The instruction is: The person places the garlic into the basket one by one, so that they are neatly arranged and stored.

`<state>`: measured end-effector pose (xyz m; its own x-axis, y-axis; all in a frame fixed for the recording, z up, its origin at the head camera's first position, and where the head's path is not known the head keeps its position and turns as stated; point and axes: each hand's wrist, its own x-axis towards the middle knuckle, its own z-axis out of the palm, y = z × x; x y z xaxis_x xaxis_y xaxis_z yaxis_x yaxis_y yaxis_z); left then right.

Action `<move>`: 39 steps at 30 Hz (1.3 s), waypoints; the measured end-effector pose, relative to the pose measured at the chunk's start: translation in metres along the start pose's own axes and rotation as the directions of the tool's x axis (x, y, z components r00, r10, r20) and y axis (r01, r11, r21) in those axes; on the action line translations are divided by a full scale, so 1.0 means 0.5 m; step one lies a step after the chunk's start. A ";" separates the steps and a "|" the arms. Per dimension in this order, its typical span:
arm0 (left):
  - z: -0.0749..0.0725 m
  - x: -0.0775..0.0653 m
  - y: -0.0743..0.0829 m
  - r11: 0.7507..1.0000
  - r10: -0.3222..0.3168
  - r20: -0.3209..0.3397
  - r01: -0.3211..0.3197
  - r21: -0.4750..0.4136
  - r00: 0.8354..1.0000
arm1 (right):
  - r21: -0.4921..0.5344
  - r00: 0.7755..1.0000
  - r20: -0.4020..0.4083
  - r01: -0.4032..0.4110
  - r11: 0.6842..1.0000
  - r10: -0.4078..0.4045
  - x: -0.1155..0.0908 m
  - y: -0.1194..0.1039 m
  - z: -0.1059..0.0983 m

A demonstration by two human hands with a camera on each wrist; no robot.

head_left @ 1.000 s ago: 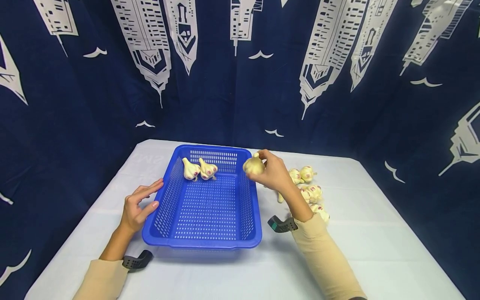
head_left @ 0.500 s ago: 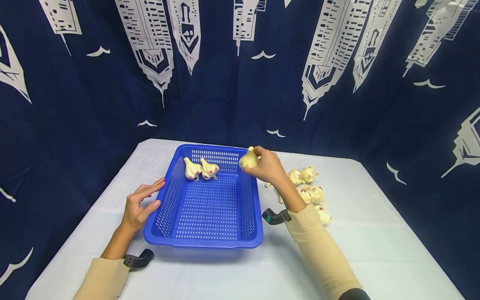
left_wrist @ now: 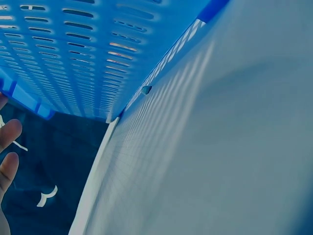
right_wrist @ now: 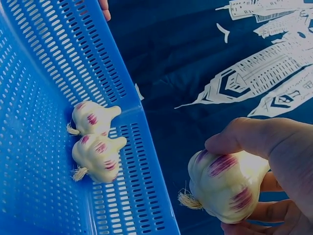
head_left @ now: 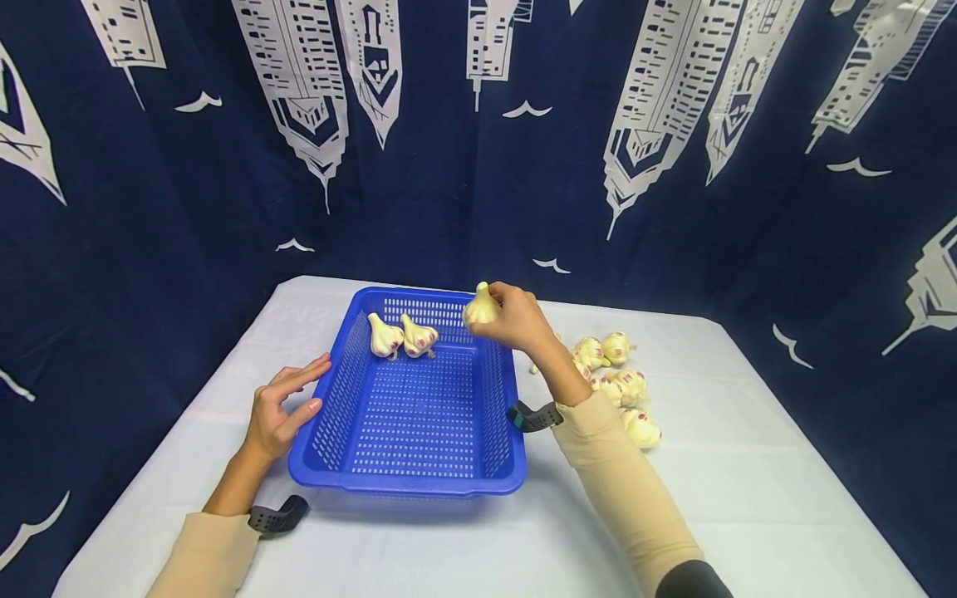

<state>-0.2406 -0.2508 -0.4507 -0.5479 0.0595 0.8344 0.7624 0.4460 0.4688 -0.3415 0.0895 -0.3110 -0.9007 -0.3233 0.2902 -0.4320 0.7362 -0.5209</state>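
Observation:
My right hand (head_left: 516, 317) holds a garlic bulb (head_left: 482, 306) over the far right corner of a blue plastic basket (head_left: 407, 483). In the right wrist view, thumb and fingers grip this purple-streaked bulb (right_wrist: 225, 186), its root tuft pointing away from the palm. Two more garlic bulbs, a left one (head_left: 385, 337) and a right one (head_left: 419, 338), lie side by side in the basket's far left part, stems toward the back. My left hand (head_left: 278, 410) rests its fairly straight fingers at the basket's left rim; in the left wrist view only some fingertips (left_wrist: 9, 166) show.
Right of the basket, several garlic bulbs (head_left: 619, 387) lie in a cluster on the white-covered table (head_left: 748, 465), partly hidden behind the right forearm. A dark blue curtain (head_left: 463, 208) with white building prints hangs behind the table.
My right hand has carried the garlic bulb left and slightly up in the head view, from the right rim to over the basket's far corner. The left hand stays at the left rim.

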 end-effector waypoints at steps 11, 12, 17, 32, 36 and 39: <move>-0.001 0.000 -0.003 1.000 0.018 0.001 -0.018 -0.009 1.000 | 0.019 0.999 0.034 -0.027 0.999 0.026 0.029 -0.008 0.018; -0.001 0.000 -0.003 1.000 0.024 -0.001 -0.024 -0.006 1.000 | 0.019 0.998 0.044 -0.036 0.999 0.035 0.031 -0.008 0.022; 0.000 0.001 -0.005 0.999 0.041 -0.002 -0.041 0.001 0.999 | 0.009 0.995 0.073 -0.068 0.998 0.067 0.042 -0.009 0.040; 0.002 0.003 -0.003 0.999 0.038 -0.004 -0.038 -0.009 0.999 | -0.167 0.971 0.207 -0.085 0.982 0.119 0.089 0.004 0.086; 0.000 0.002 -0.004 1.000 0.029 -0.002 -0.029 -0.003 1.000 | -0.222 0.959 0.254 -0.072 0.972 0.129 0.091 0.005 0.095; -0.001 0.002 -0.002 1.000 0.028 -0.004 -0.028 -0.007 1.000 | -0.262 0.948 0.283 -0.069 0.963 0.144 0.096 0.009 0.102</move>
<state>-0.2419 -0.2517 -0.4503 -0.5251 0.0685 0.8483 0.7799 0.4376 0.4475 -0.3888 0.0469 -0.3404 -0.9293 -0.3683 -0.0272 -0.3423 0.8866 -0.3112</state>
